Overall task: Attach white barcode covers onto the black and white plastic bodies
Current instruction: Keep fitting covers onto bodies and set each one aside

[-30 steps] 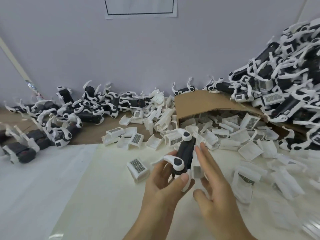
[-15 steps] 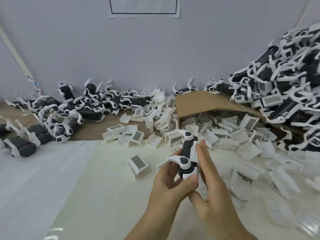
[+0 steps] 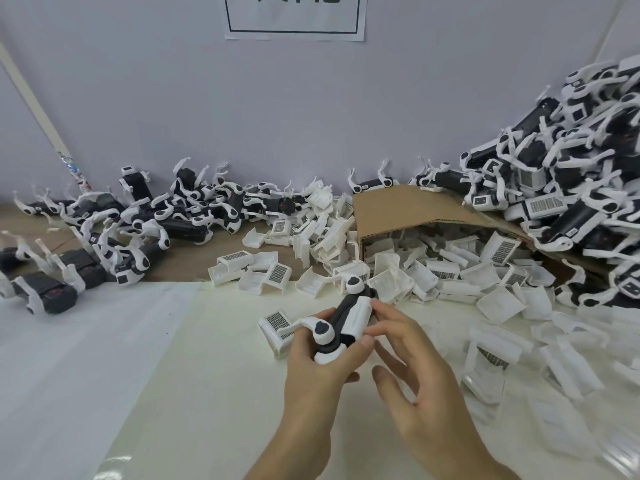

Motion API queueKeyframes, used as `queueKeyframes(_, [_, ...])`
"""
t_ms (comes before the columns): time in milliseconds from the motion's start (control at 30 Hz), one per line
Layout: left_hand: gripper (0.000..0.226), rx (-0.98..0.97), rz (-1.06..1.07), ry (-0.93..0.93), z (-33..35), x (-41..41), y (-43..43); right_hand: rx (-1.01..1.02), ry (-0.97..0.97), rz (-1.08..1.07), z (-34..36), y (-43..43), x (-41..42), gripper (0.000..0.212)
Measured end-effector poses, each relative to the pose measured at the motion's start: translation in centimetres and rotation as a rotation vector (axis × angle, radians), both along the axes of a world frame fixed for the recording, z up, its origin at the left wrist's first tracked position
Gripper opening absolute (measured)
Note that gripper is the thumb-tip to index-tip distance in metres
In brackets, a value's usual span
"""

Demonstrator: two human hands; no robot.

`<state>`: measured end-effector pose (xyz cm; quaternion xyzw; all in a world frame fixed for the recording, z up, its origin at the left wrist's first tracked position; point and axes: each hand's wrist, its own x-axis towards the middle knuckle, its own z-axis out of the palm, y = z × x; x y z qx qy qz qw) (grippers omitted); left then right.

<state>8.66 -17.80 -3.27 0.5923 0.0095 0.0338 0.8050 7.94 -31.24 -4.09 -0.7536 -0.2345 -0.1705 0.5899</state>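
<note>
The left hand (image 3: pixel 318 367) grips the lower end of a black and white body (image 3: pixel 341 315), thumb curled across its front, and holds it above the counter (image 3: pixel 207 375) with its long axis tilted up and away. A white barcode cover (image 3: pixel 359 318) sits on the body's right flank. The right hand (image 3: pixel 426 382) is spread, its nearly straight fingertips (image 3: pixel 388 311) resting against that cover while the thumb stands apart below. The two hands are close together around the one piece.

Just left of the left hand, a loose cover (image 3: pixel 277 323) lies on the counter, barcode up. Behind the hands, a cardboard box (image 3: pixel 415 209) lies on its side with a heap of covers (image 3: pixel 450 268) spilling from its mouth. Bodies are piled high on the right (image 3: pixel 571 202) and lower on the left (image 3: pixel 145 223), against a pale wall bearing a paper sign (image 3: pixel 294 19).
</note>
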Motion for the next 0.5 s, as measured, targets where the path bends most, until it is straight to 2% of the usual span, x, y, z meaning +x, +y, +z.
queueKeyframes(133, [0.038, 0.046, 0.083, -0.068, 0.1, 0.5, 0.6, -0.032, -0.012, 0.011, 0.0, -0.2, 0.2, 0.051])
queueKeyframes(267, [0.043, 0.040, 0.095, -0.093, 0.5, 0.6, 0.9, -0.029, -0.060, -0.014, 0.4, -0.3, 0.2, 0.048])
queueKeyframes(367, [0.043, 0.038, 0.110, -0.141, 0.9, 0.6, 1.2, -0.061, -0.153, -0.148, 1.0, -0.9, 0.4, 0.043])
queueKeyframes(500, [0.041, 0.074, -0.069, -0.237, 1.7, 0.5, 1.6, -0.072, -0.076, -0.266, 2.3, -2.3, 0.6, 0.068])
